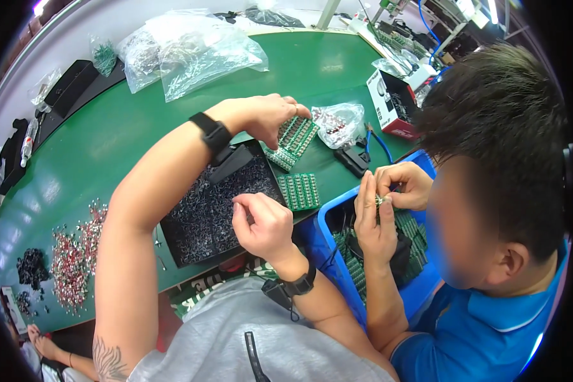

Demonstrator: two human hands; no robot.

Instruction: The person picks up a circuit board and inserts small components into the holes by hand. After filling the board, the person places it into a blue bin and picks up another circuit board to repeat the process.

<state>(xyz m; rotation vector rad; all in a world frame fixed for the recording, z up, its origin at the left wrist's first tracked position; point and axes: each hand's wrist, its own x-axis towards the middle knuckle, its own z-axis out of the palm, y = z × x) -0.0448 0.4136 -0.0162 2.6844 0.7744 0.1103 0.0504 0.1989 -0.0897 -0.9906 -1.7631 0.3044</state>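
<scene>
My left hand (275, 120) reaches over the far side of the black tray and grips the edge of a green circuit board panel (298, 138) with rows of small parts. Another green panel (299, 191) lies flat on the bench, close to the tray's right side. My right hand (264, 224) is closed above the tray's near right part, its fingers curled in; whatever it holds, if anything, is hidden. Many small dark pieces cover the floor of the black tray (183, 260).
On the right a co-worker's hands (379, 219) hold a small part over a blue bin (328, 219) of green boards. Pliers (381, 145) and a bag of small parts (339, 125) lie beyond. Loose red-and-silver parts (73, 270) are heaped at left; clear bags (204, 54) lie at the back.
</scene>
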